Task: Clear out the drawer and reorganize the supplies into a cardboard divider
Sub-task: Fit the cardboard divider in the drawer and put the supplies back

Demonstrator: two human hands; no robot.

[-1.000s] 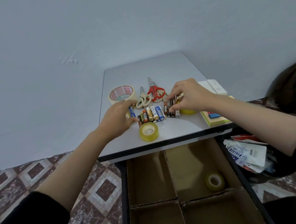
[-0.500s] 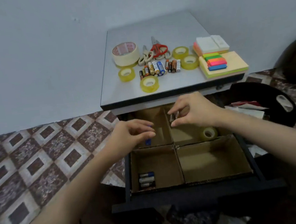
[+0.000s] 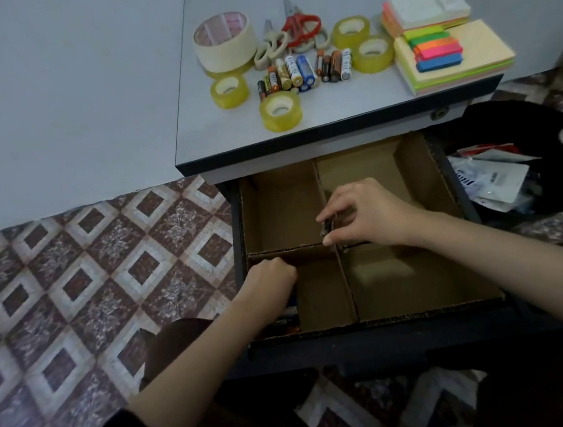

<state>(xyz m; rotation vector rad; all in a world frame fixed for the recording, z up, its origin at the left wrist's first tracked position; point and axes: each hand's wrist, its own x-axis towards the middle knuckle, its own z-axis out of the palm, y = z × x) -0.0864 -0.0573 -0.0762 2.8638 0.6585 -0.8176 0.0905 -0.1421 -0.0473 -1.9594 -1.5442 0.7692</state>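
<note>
- A person's right hand [image 3: 359, 216] pinches a clutch of batteries [image 3: 329, 226] between thumb and curled fingers, over the centre cross of the cardboard divider [image 3: 417, 286] in the open drawer [image 3: 354, 342].
- The left hand [image 3: 269, 283] dips, fingers curled, into the near-left compartment; whether it holds anything is hidden.
- On the desk top [image 3: 349, 113] beyond lie loose batteries [image 3: 304, 70].

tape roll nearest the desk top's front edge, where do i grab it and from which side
Pinch the yellowish clear tape roll through its wall, a finger in the core and thumb outside, from above on the near side. It lies flat, hole up; the row of batteries crowds its far side, its side toward the front edge of the grey desk top is free.
</note>
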